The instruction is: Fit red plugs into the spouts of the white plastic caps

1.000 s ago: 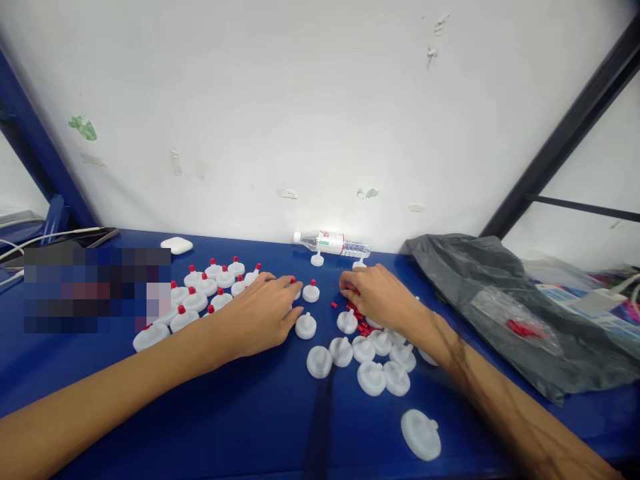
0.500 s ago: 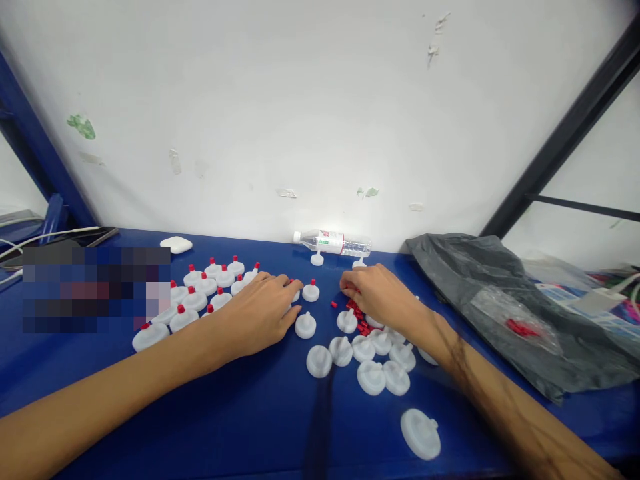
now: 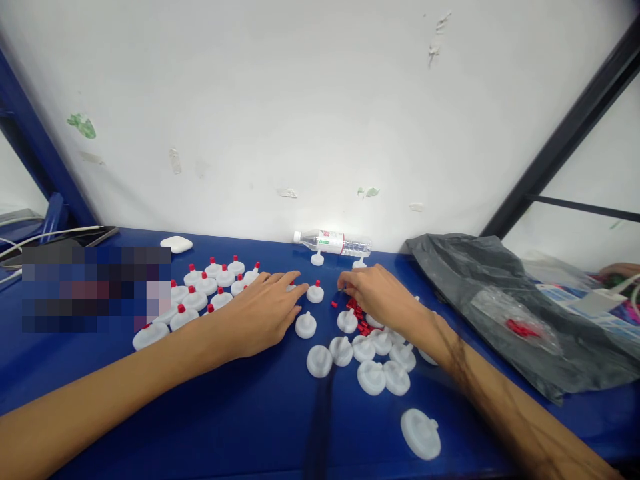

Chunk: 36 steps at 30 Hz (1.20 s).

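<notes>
My left hand (image 3: 267, 313) lies low over the table with its fingers stretched out and apart. Its fingertips are close to a white plastic disc with a neck and a red cap (image 3: 315, 293); whether they touch it I cannot tell. Another red-topped disc is partly hidden under the fingers. My right hand (image 3: 375, 290) is curled, thumb and fingers together, beside a pile of small red caps (image 3: 364, 327); what the fingertips hold, if anything, is hidden. A single red cap (image 3: 334, 304) lies left of them. An uncapped white disc (image 3: 305, 325) stands between the hands.
Several red-capped discs (image 3: 195, 299) stand at left. More uncapped discs (image 3: 371, 377) lie at right front. A clear bottle (image 3: 333, 243) lies by the wall. A grey plastic bag (image 3: 460, 287) is at right, a white case (image 3: 176, 245) at back left. Another person's hand (image 3: 620, 270) shows at far right.
My left fingers have stretched out to the right, and the red-capped disc near them has shifted slightly right. My right hand has barely moved. Another person's hand has appeared at the far right.
</notes>
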Tool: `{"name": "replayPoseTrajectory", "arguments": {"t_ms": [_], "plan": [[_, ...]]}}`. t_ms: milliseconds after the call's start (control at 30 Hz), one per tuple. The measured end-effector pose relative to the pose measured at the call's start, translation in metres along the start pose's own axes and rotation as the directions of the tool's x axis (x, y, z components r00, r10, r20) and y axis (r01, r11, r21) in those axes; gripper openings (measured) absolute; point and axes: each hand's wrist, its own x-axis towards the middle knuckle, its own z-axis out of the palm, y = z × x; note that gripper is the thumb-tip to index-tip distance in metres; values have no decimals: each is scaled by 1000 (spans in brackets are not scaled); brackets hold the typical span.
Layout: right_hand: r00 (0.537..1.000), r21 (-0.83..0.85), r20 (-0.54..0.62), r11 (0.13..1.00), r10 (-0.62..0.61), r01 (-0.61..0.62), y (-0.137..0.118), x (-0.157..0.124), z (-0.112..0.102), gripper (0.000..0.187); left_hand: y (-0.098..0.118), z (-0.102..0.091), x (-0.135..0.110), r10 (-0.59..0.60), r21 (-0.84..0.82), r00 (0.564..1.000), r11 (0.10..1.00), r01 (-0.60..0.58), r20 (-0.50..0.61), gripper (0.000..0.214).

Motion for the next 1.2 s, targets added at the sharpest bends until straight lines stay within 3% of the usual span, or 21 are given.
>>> {"name": "replayPoseTrajectory", "arguments": {"t_ms": [267, 600, 833, 1200], "plan": [[995, -29, -97, 1000, -12, 9, -3, 1, 2, 32, 2, -1, 2, -28, 39, 1000, 999, 28, -13, 33], [983, 107, -181, 993, -25, 45, -2, -1, 8, 33, 2, -4, 1, -35, 35, 999, 999, 36, -5, 32], [985, 126, -173, 991, -28, 50, 0, 1, 11, 37, 2, -5, 2, -33, 28, 999, 999, 33, 8, 31], [989, 93, -144, 995, -16, 30, -8, 1, 3, 26, 4, -7, 2, -39, 30, 999, 999, 38, 25, 30]]}}
